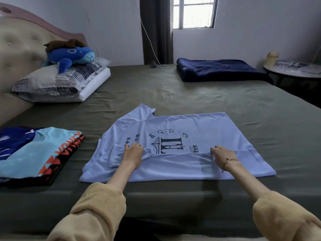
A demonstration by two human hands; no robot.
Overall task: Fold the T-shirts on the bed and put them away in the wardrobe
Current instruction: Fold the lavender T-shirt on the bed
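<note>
Folded shirts (40, 150): stacked at bed's (173, 91) left edge. White T-shirt (191, 122): flat on bed centre, print up, near edge folded over. Left hand (134, 153): fingers curled, gripping the fold. Right hand (221, 154): fingers curled on fold edge. Blue blanket (218, 69): far right.

The white T-shirt (199, 126) bore black Chinese characters, "中学" and "作坊", beside a printed graphic. Lettering on the folded shirts (43, 150) was unreadable.
</note>
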